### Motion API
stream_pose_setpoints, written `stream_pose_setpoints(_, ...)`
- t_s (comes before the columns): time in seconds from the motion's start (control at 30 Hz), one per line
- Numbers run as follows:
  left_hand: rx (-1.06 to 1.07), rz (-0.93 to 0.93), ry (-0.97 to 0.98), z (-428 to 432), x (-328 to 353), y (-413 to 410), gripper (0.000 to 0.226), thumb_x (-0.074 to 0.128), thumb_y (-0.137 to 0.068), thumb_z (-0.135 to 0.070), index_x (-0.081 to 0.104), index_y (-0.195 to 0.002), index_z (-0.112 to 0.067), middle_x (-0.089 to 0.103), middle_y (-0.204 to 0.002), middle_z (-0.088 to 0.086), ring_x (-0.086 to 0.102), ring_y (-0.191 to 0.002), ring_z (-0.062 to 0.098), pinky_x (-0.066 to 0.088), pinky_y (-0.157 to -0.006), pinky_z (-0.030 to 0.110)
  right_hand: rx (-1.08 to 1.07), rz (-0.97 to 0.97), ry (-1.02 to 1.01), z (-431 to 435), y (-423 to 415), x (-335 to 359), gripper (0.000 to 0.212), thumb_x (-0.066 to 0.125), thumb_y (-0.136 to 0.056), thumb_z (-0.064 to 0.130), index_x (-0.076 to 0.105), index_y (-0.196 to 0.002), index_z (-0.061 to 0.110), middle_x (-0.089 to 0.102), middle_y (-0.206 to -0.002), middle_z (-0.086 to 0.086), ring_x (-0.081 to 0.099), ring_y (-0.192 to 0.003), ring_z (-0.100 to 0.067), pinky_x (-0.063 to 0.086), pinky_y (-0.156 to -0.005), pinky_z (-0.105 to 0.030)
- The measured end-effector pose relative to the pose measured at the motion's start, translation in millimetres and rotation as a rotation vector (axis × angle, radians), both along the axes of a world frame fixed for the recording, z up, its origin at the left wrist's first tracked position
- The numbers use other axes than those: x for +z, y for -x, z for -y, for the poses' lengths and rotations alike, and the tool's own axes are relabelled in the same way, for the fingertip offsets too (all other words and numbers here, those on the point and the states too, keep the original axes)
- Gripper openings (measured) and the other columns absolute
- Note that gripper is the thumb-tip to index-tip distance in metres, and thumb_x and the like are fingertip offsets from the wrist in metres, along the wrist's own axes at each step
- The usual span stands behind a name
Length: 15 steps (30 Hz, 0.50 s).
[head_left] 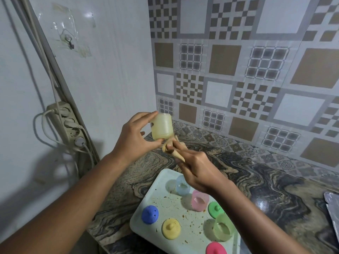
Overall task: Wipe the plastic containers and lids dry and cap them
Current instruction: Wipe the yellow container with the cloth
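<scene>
The left hand (135, 138) grips a pale yellow container (161, 128), held in the air close to the wall corner. The right hand (198, 171) pinches a twisted beige cloth (172, 149) whose end meets the container's lower end. Beneath them, a tray (146, 195) lies near the surface's (256, 180) left edge, carrying blue (181, 185), pink (200, 200) and green (222, 229) containers and four loose lids. Bare surface runs from the tray to the tiled back wall.
</scene>
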<state>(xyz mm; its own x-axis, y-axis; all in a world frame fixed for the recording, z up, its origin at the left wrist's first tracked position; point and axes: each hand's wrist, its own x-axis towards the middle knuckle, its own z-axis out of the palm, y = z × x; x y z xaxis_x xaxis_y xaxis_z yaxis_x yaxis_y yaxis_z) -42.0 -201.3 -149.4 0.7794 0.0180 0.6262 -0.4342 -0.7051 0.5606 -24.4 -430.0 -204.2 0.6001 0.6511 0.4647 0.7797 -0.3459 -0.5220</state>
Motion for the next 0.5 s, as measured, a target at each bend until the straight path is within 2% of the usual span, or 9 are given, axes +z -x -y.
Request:
stream_pose_setpoints(0.03, 0.003, -0.004, -0.011, -1, 1, 0, 0.082, 0.090, -0.064, -0.012, 0.057, -0.138, -0.025, 0.053, -0.131, -0.013, 0.056, -0.117, 0.001, 0.059, -0.081, 0.028, 0.001, 0.002, 0.024, 3, 0, -5, 0.049, 0.041, -0.104, 0.031, 0.051, -0.149, 0.013, 0.050, -0.153, -0.011, 0.038, -0.148, -0.016, 0.040, -0.118, -0.034)
stream_pose_setpoints(0.07, 0.002, -0.007, -0.020, -2, 2, 0, 0.081, 0.089, -0.064, -0.011, 0.057, -0.137, -0.027, 0.051, -0.133, -0.014, 0.057, -0.116, 0.000, 0.059, -0.080, 0.027, -0.012, -0.021, 0.019, 5, 0, -9, 0.045, 0.042, -0.104, 0.028, 0.056, -0.145, 0.012, 0.060, -0.145, -0.010, 0.052, -0.138, -0.015, 0.048, -0.110, -0.031)
stream_pose_setpoints(0.1, -0.002, -0.012, -0.023, -2, 2, 0, 0.080, 0.088, -0.064, -0.009, 0.058, -0.136, -0.028, 0.049, -0.135, -0.015, 0.056, -0.117, 0.001, 0.058, -0.083, 0.026, -0.056, -0.077, -0.012, 7, 1, -10, 0.040, 0.043, -0.105, 0.026, 0.062, -0.137, 0.011, 0.073, -0.124, -0.008, 0.068, -0.113, -0.013, 0.057, -0.092, -0.033)
stream_pose_setpoints(0.13, -0.007, -0.023, -0.021, -3, 2, 1, 0.080, 0.087, -0.064, -0.007, 0.058, -0.136, -0.030, 0.048, -0.138, -0.015, 0.057, -0.118, 0.003, 0.056, -0.086, 0.024, -0.114, -0.171, -0.068, 7, 0, -11, 0.034, 0.043, -0.106, 0.025, 0.067, -0.124, 0.009, 0.076, -0.096, -0.008, 0.070, -0.080, -0.012, 0.059, -0.070, -0.040)
stream_pose_setpoints(0.17, -0.010, -0.036, -0.017, -4, 1, 1, 0.080, 0.086, -0.065, -0.007, 0.058, -0.135, -0.032, 0.047, -0.138, -0.016, 0.057, -0.118, 0.004, 0.054, -0.087, 0.022, -0.175, -0.269, -0.136, 8, -2, -10, 0.032, 0.044, -0.107, 0.027, 0.069, -0.111, 0.007, 0.073, -0.080, -0.011, 0.063, -0.061, -0.012, 0.056, -0.057, -0.045)
stream_pose_setpoints(0.2, -0.013, -0.048, -0.016, -4, 0, 1, 0.080, 0.086, -0.066, -0.007, 0.057, -0.135, -0.035, 0.049, -0.137, -0.018, 0.058, -0.117, 0.004, 0.053, -0.087, 0.021, -0.243, -0.349, -0.207, 9, -6, -6, 0.037, 0.045, -0.107, 0.033, 0.069, -0.101, 0.006, 0.072, -0.076, -0.017, 0.061, -0.057, -0.013, 0.054, -0.054, -0.049)
stream_pose_setpoints(0.3, -0.001, -0.098, -0.005, -7, -7, 1, 0.081, 0.085, -0.068, -0.012, 0.054, -0.136, -0.044, 0.055, -0.136, -0.020, 0.058, -0.118, 0.005, 0.054, -0.086, 0.026, -0.371, -0.440, -0.360, 11, -17, 9, 0.060, 0.043, -0.094, 0.057, 0.067, -0.087, 0.003, 0.072, -0.081, -0.023, 0.064, -0.067, -0.024, 0.054, -0.067, -0.056)
stream_pose_setpoints(0.4, 0.010, -0.120, -0.018, -5, -12, 1, 0.081, 0.085, -0.068, -0.015, 0.053, -0.134, -0.047, 0.060, -0.132, -0.019, 0.054, -0.120, -0.002, 0.051, -0.091, 0.027, -0.386, -0.544, -0.512, 7, -28, 26, 0.062, 0.043, -0.094, 0.050, 0.065, -0.094, -0.008, 0.070, -0.082, -0.021, 0.065, -0.074, -0.038, 0.053, -0.070, -0.048)
stream_pose_setpoints(0.5, 0.020, -0.112, -0.056, 0, -15, 2, 0.082, 0.085, -0.067, -0.017, 0.052, -0.135, -0.047, 0.062, -0.129, -0.015, 0.054, -0.119, 0.000, 0.052, -0.093, 0.031, -0.341, -0.604, -0.589, 0, -34, 39, 0.062, 0.046, -0.100, 0.043, 0.059, -0.097, -0.018, 0.061, -0.078, -0.014, 0.058, -0.072, -0.024, 0.047, -0.067, -0.034)
